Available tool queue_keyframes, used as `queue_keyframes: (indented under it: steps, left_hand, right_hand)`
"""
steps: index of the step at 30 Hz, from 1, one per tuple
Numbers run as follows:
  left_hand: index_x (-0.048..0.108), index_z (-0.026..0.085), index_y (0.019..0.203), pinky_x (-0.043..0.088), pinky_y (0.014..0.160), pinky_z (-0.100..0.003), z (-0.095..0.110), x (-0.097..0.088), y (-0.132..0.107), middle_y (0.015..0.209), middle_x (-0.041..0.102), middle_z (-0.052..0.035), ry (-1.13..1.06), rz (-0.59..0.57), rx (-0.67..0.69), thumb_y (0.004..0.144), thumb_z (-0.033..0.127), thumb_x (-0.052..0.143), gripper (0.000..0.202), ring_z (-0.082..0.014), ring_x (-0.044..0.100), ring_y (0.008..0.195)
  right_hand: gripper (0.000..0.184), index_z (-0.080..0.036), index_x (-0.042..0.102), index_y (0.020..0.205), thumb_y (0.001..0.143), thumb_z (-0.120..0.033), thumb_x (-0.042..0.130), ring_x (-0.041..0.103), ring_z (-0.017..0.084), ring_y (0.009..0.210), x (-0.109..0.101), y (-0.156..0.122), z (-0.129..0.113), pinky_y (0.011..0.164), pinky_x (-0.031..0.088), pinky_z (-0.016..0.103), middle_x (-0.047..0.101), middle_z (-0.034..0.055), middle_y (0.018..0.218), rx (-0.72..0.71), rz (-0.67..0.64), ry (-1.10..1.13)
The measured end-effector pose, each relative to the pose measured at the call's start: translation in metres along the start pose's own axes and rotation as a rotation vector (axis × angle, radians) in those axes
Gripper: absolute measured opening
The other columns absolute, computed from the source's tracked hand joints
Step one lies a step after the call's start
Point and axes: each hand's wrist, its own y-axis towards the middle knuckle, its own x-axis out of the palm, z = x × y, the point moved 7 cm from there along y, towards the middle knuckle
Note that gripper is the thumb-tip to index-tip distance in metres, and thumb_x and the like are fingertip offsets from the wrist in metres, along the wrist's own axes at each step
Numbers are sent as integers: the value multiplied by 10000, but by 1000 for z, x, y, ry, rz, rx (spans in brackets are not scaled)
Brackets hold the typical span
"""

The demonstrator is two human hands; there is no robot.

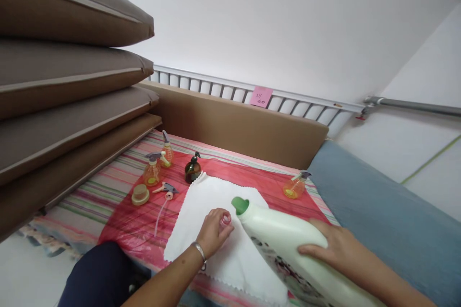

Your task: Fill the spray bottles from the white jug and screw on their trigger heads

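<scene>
My left hand (213, 233) is closed around a small clear bottle (225, 219) with a pinkish neck, held over a white cloth (212, 196). Resting on the side of a large white jug (288, 244) with a green spout cap (239, 205), my right hand (333, 249) grips it. The jug is tilted, its cap close to the small bottle. A silver bracelet sits on my left wrist.
On the red plastic sheet (266, 182) stand two orange spray bottles (153, 171), a dark green pump bottle (192, 169), a loose spray head with tube (164, 189), a round lid (140, 194) and another orange bottle (295, 186). Brown cushions (68, 96) are stacked left; a blue cushion (378, 220) lies right.
</scene>
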Motion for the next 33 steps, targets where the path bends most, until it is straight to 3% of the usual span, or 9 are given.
queue_keyframes:
  steps: [4, 8, 12, 16, 23, 28, 33]
  left_hand:
    - [573, 204, 983, 408, 897, -404, -3, -1, 3, 991, 626, -71, -50, -18, -34, 780, 267, 580, 213, -247, 544, 977]
    - [579, 194, 1020, 405, 945, -403, -12, 0, 6, 1053, 606, -75, -112, -94, -57, 662, 254, 710, 385, -244, 545, 1022]
    - [516, 179, 1144, 400, 987, -398, -25, 0, 4, 1157, 555, -91, -136, -173, -90, 483, 144, 809, 724, -243, 531, 1086]
    - [429, 181, 1224, 384, 1013, -404, -35, 2, -3, 1219, 518, -102, -139, -178, -108, 503, 79, 771, 805, -239, 510, 1137]
    - [415, 190, 1177, 396, 1001, -417, -29, -8, -3, 1174, 543, -76, -206, -111, -165, 560, 70, 708, 693, -217, 534, 1093]
    - [395, 202, 1204, 417, 982, -410, -27, -31, -1, 1191, 552, -76, -192, -125, -190, 588, 105, 703, 695, -217, 550, 1083]
    - [397, 200, 1223, 338, 1062, -427, -49, -39, -11, 1239, 514, -82, -120, -84, -135, 559, 96, 719, 745, -234, 489, 1176]
  right_hand:
    - [425, -214, 641, 896, 672, -571, 590, 642, 263, 690, -9, -9, 15, 630, 489, 332, 719, 42, 818, 181, 104, 231]
    - [449, -200, 598, 851, 673, -608, 544, 534, 209, 446, -1, -21, 24, 486, 416, 313, 599, -20, 487, 364, 274, 429]
    - [385, -216, 535, 729, 705, -599, 563, 483, 177, 426, 30, -31, 24, 459, 380, 281, 481, -62, 401, 445, 529, 646]
    - [401, -231, 473, 668, 704, -615, 581, 486, 174, 453, 73, -34, 18, 481, 385, 280, 484, -57, 441, 489, 674, 752]
    - [415, -231, 472, 719, 707, -636, 562, 550, 217, 528, 129, -40, 21, 523, 409, 299, 561, -19, 511, 590, 688, 805]
    - [457, -192, 529, 886, 719, -617, 559, 582, 232, 562, 141, -39, 26, 557, 447, 312, 598, -1, 562, 554, 626, 850]
    - [532, -171, 527, 961, 688, -626, 567, 625, 292, 722, 145, -37, 28, 639, 485, 372, 663, 83, 758, 501, 544, 842]
